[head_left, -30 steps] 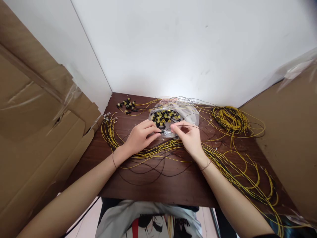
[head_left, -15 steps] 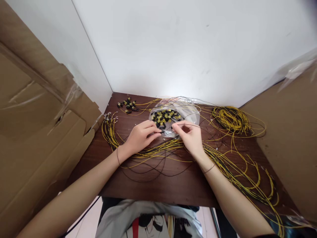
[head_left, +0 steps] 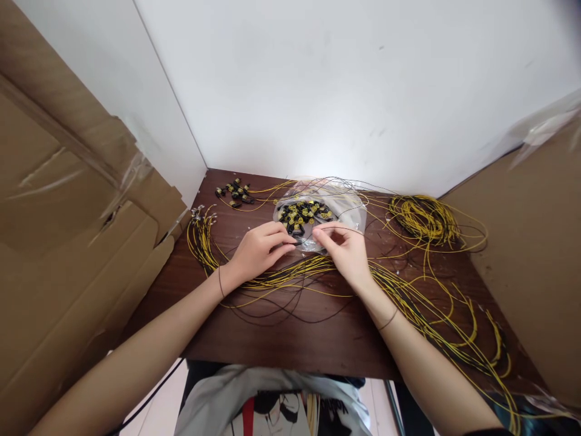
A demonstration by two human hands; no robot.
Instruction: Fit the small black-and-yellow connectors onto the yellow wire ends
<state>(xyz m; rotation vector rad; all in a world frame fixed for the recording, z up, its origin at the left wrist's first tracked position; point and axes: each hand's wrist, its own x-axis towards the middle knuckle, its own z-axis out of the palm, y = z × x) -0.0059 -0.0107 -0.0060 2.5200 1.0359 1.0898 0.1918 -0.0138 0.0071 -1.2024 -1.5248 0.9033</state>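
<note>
My left hand (head_left: 261, 251) pinches a small black piece (head_left: 297, 243) between thumb and fingertips, and most of it is covered. A short gap to the right, my right hand (head_left: 345, 248) is closed on a thin black wire (head_left: 347, 229) that runs between the two hands. Just behind them lies a clear plastic bag (head_left: 351, 209) with a pile of small black and yellow connector-like parts (head_left: 302, 213) on it. Under both wrists passes a long bundle of yellow and black wires (head_left: 290, 272).
Several more black and yellow parts (head_left: 235, 192) lie at the back left. A coil of yellow and black wire (head_left: 422, 221) rests at the back right. Cardboard (head_left: 82, 200) stands on the left, more cardboard (head_left: 531, 254) on the right, and a white wall (head_left: 318, 91) behind the brown table (head_left: 290, 345).
My right hand has shifted slightly left, closer to the left hand, with the wire still in its fingers. The left hand has barely moved.
</note>
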